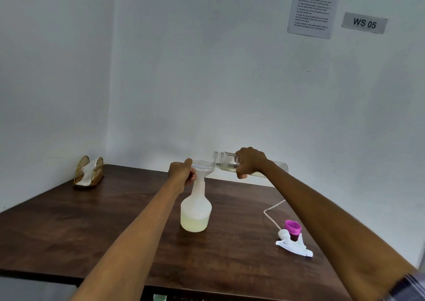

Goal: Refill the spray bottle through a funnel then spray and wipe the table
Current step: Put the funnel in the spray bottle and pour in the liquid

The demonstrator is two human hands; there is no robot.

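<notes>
One spray bottle (pixel 196 208), translucent white and uncapped, is standing upright near the middle of the dark wooden table (pixel 69 220), with pale yellowish liquid filling roughly its bottom part. A clear funnel (pixel 203 167) is sitting in its neck. The left hand (pixel 182 173) is gripping the funnel's rim and upper cone, thumb over the edge and fingers curled beneath, steadying it. The right hand (pixel 249 162) is grasping a clear refill bottle (pixel 230 164) around its body, tipping it almost horizontal so that its open threaded mouth is lying over the funnel's right rim; a shallow pool of pale liquid is lying along the bottle's lower side.

To the right of the spray bottle, well apart from it, the white trigger spray head (pixel 294 244) is lying on the table with its thin clear dip tube (pixel 271 211) curving away toward the wall. A magenta cap (pixel 292 226) is sitting just behind the trigger head, touching or nearly touching it.

At the table's far left corner, a gold wire holder (pixel 88 170) is holding white napkins. On the wall, a printed instruction sheet (pixel 314 6) is hanging beside a sign (pixel 364 23) reading "WS 05".
</notes>
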